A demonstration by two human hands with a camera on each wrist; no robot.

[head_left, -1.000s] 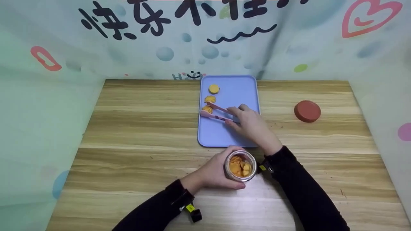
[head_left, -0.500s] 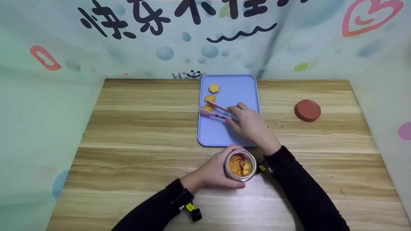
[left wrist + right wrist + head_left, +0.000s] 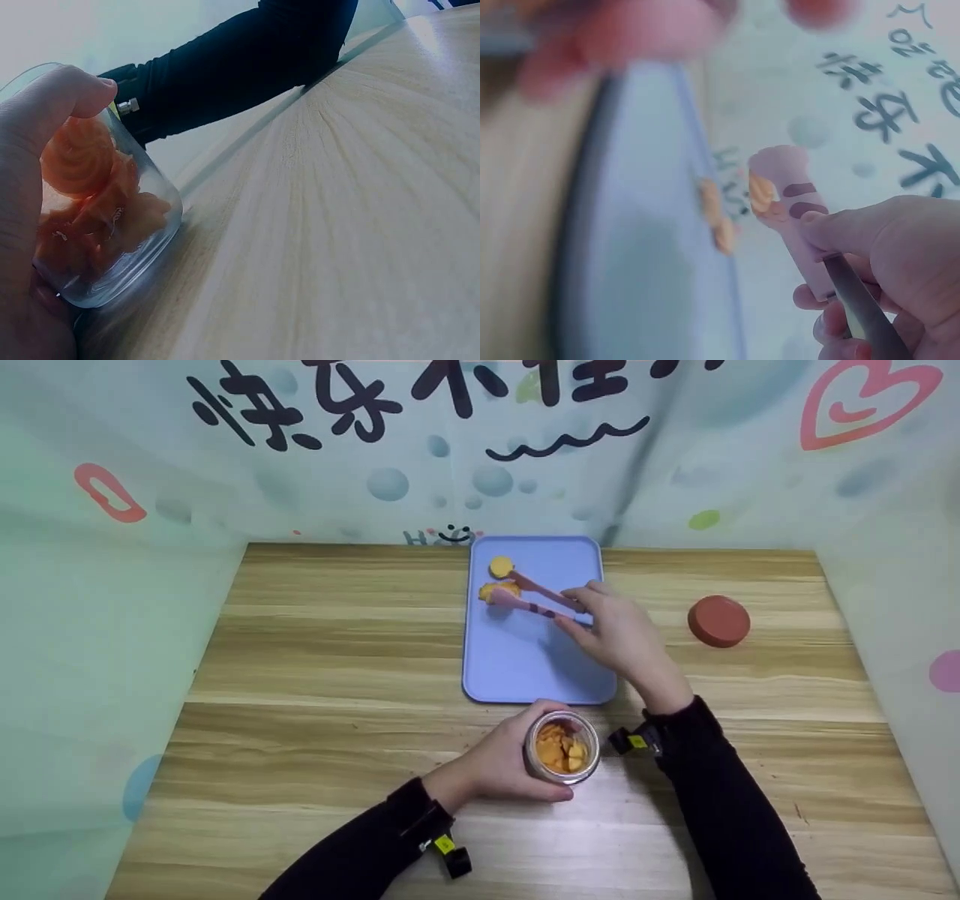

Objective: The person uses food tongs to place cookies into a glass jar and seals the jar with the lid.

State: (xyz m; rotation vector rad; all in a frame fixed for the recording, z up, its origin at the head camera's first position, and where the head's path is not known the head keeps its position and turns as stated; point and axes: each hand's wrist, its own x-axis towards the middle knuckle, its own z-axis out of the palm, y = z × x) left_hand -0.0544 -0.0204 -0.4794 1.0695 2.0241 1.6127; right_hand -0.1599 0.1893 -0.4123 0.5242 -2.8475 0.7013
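Observation:
My left hand [image 3: 504, 761] is wrapped round a glass jar [image 3: 596, 748], whose open mouth faces up. Orange-yellow cookies [image 3: 79, 157] fill part of it. My right hand [image 3: 624, 637] holds pink tongs [image 3: 536, 608] over the blue tray [image 3: 532, 675]. Between the tong tips is a swirled cookie [image 3: 761, 193], partly hidden by the near tip in the head view. It appears raised off the tray. A scalloped cookie [image 3: 486, 593] lies just left of the tips, and a round yellow cookie [image 3: 501, 567] lies behind it.
A reddish-brown round lid [image 3: 718, 621] lies on the wooden table [image 3: 322, 660], right of the tray. A printed curtain [image 3: 337, 502] hangs along the table's back edge. Small crumbs are scattered near the tray.
My right hand has moved back and to the right with the tongs, taking the nearest cookie up from its place on the tray. The left hand and jar have stayed put.

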